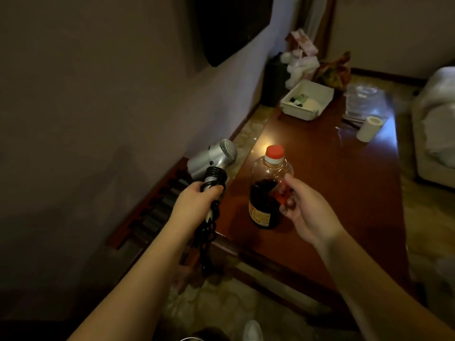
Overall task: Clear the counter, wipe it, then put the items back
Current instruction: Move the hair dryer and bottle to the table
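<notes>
The left hand is clenched round the handle of a silver hair dryer, holding it in the air above the left edge of the reddish-brown polished wooden counter. The long axis of the dryer's barrel runs from about 8 o'clock to 2 o'clock, with its round mesh end turned toward 2 o'clock. The handle goes down toward 7 o'clock into the fist. A black coiled cord is wound round the handle and hangs down below the hand.

The right hand grasps a clear plastic bottle with a red-orange cap at its right side, thumb and fingers curled on the body. The bottle stands upright on the near left part of the counter, its cap toward 12 o'clock, with dark liquid in the lower half. It has a yellow label low on the body; the writing is too blurred to read.

Toward 1 o'clock, at the far end of the counter, there is a white rectangular tray with small items inside. A white roll lies on its side near the right edge, beside clear plastic sheets. The middle of the counter between the bottle and the tray is bare wood. Beyond the left edge there is a strip of pale patterned floor, then the wall.
</notes>
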